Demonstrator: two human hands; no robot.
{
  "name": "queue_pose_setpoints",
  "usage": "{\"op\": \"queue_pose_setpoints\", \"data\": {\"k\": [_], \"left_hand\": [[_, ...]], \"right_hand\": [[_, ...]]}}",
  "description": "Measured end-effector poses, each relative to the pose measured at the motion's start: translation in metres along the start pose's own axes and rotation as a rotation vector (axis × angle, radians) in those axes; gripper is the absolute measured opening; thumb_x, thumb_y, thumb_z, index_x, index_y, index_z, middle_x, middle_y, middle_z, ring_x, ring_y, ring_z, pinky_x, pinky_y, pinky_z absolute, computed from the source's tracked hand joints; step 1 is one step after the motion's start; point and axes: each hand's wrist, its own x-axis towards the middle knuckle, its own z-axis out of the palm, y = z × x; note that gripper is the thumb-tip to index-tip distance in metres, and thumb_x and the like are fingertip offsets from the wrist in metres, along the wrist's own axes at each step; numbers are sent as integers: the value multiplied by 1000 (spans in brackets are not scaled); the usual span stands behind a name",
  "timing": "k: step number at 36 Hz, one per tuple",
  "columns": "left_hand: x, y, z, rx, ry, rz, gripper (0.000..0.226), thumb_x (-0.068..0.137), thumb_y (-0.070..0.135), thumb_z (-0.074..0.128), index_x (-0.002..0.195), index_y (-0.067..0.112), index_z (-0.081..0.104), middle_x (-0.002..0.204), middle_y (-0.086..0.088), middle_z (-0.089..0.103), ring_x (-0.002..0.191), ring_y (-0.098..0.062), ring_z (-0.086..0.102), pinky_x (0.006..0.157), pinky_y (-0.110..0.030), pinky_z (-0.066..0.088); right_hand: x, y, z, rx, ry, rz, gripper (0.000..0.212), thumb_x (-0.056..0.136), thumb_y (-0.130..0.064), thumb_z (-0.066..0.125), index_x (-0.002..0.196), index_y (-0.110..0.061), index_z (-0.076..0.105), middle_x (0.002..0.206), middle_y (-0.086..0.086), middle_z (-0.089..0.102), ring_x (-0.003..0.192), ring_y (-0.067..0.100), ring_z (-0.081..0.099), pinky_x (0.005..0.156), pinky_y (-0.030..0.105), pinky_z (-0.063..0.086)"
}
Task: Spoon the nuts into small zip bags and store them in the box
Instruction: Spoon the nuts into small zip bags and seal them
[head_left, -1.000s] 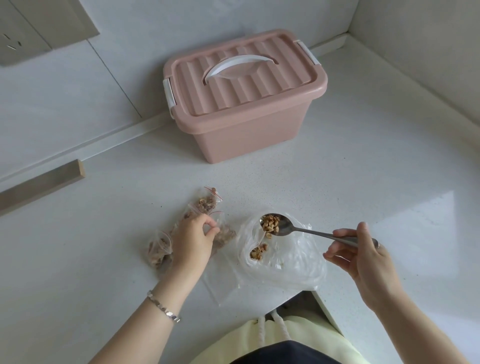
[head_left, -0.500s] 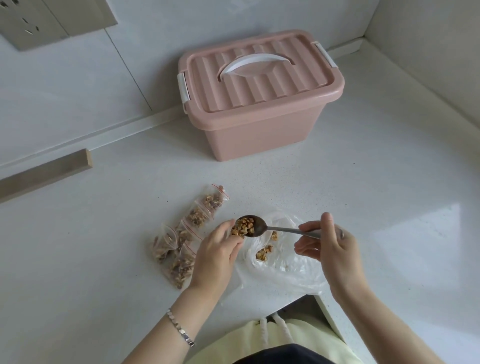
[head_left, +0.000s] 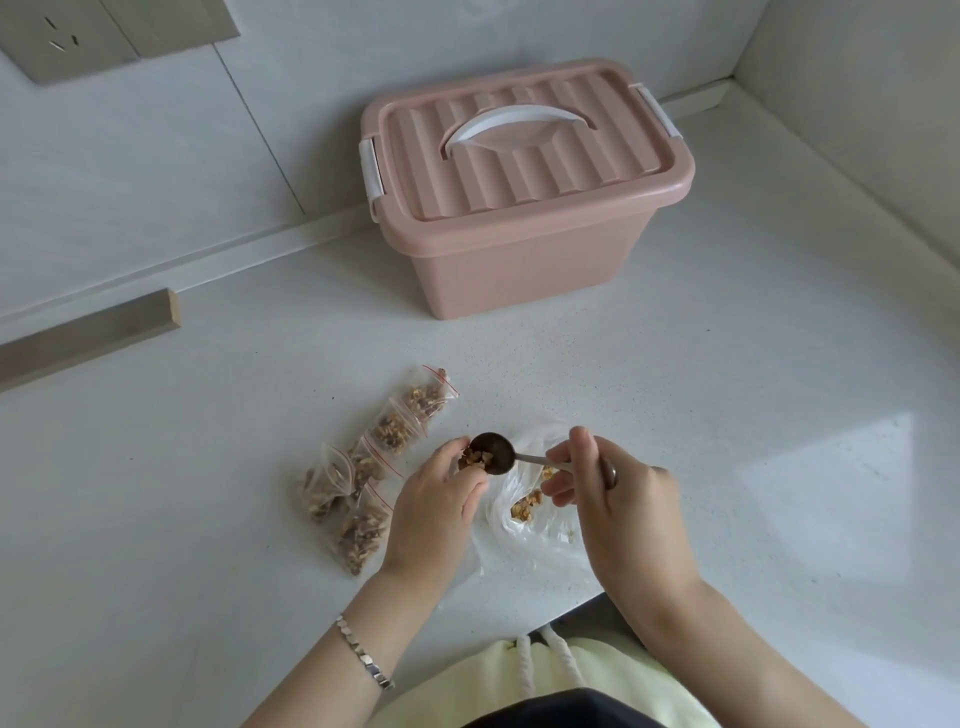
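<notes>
- I am holding the spoon (head_left: 497, 453) tilted, its bowl turned toward my left hand (head_left: 436, 506), with walnut pieces (head_left: 475, 460) bunching at its edge against my left fingers.
- My right hand (head_left: 628, 499) is pinching the spoon's handle.
- My left hand is curling beside the bowl; I cannot tell whether it is gripping anything.
- More walnut pieces are lying in the clear plastic bag (head_left: 519, 540) under the spoon.
- Filled zip bags (head_left: 374, 467) are lying clustered just left of my left hand.
- The pink box (head_left: 519, 249) is sitting lidded, well back on the counter (head_left: 727, 415).

The white speckled worktop (head_left: 727, 415) carried a closed pink box (head_left: 519, 260) near the wall, a cluster of filled zip bags (head_left: 363, 467), and a crumpled clear bag (head_left: 524, 525) beside them.
</notes>
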Motion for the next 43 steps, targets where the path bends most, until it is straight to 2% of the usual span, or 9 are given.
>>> {"op": "queue_pose_setpoints", "data": {"k": [3,6,12,21,30,35,39,41,43], "left_hand": [[1,1,0,-12,11,5,14,74,5,75,76,15,65,112,-13,65,94,-30,67,69,-38,55],[2,2,-1,-32,27,12,15,70,3,77,75,14,67,109,-13,66,91,-30,68,67,-38,55],[1,-4,2,-47,29,5,13,71,4,77,76,11,68,112,-15,66,96,-30,67,69,-37,55],[4,0,-7,-76,75,-60,9,76,3,72,76,11,69,112,-12,66,98,-29,66,76,-35,52],[18,-5,-17,-76,182,-95,5,79,-1,66,79,2,70,96,-10,71,88,-24,68,78,-22,48],[33,-22,-26,-90,117,-346,6,81,3,66,86,4,67,83,-12,69,78,-34,62,69,-36,48],[37,-33,-31,104,202,-276,32,63,-7,76,93,3,67,94,-17,67,85,-41,61,73,-44,50],[32,-28,-34,120,227,-204,31,62,-9,74,89,4,68,89,-15,66,79,-38,61,69,-38,50],[23,-21,-33,101,130,-152,21,66,-8,72,82,5,66,78,-13,66,70,-33,63,60,-32,48]], "right_hand": [[0,0,2,-100,13,-113,60,91,-56,24,78,-18,69,59,-9,66,55,6,63,57,26,52],[1,0,5,-234,15,-245,74,93,-60,13,74,-12,67,52,-1,63,48,18,61,47,35,51],[-1,-4,0,-312,92,-414,64,98,-48,20,75,-14,69,48,1,59,42,21,57,39,32,47],[-2,5,-21,-166,130,-332,60,96,-52,24,82,-15,69,61,-8,67,54,12,65,50,35,53],[-5,20,-38,-148,171,-224,65,92,-60,20,83,-19,69,60,-11,65,60,3,63,56,21,47],[-7,24,-43,-133,180,-209,59,91,-61,21,81,-25,66,57,-12,63,65,-2,63,57,11,46],[-8,25,-44,-134,193,-219,54,91,-63,21,76,-31,62,54,-14,60,64,-2,62,54,16,46],[-10,25,-46,-132,202,-214,43,89,-65,22,73,-41,54,52,-12,58,62,-1,61,53,21,46],[-13,27,-48,-139,201,-213,39,88,-67,21,71,-46,49,61,-8,61,61,2,60,52,24,45]]}}
